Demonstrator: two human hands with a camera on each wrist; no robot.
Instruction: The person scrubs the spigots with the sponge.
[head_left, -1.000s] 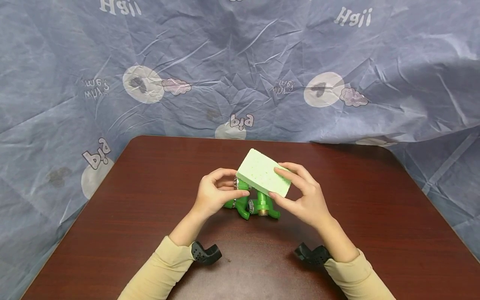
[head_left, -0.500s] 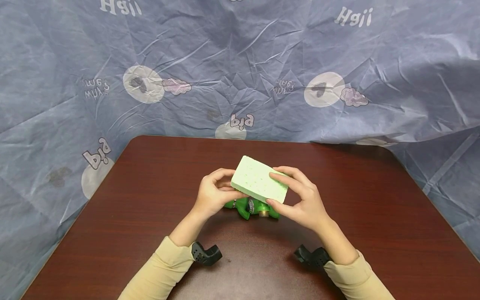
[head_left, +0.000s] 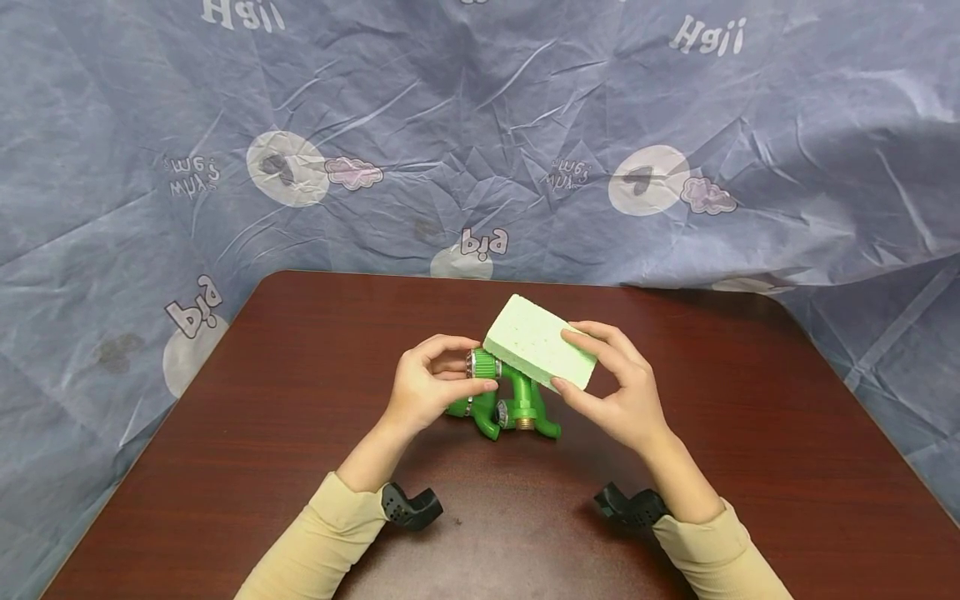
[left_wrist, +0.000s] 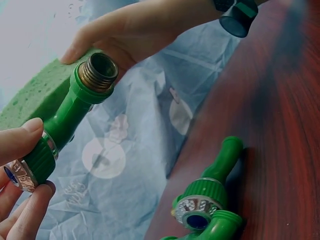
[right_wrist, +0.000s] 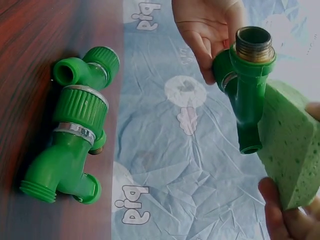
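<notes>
My left hand [head_left: 431, 379] pinches a green plastic faucet [left_wrist: 65, 115] by its ribbed knob, held above the table. The faucet's brass threaded end [right_wrist: 254, 47] shows in both wrist views. In my right hand [head_left: 618, 387], a pale green sponge [head_left: 540, 342] is gripped between thumb and fingers along one side. The sponge lies tilted along the faucet's body, hiding part of it in the head view. Speckled pores cover the sponge's face. Below the held faucet, two more green faucets [right_wrist: 77, 117] lie on the table, partly hidden behind it in the head view.
The dark red-brown wooden table [head_left: 337, 333] has a rounded far edge. Behind it hangs a wrinkled blue-grey printed cloth [head_left: 480, 125]. A black device sits on each wrist, the left one [head_left: 411, 507] and the right one [head_left: 630, 507].
The sponge slides toward the person and left over the held faucet, then back up and right, uncovering the knob and body. The right hand moves with it; the left hand stays nearly still.
</notes>
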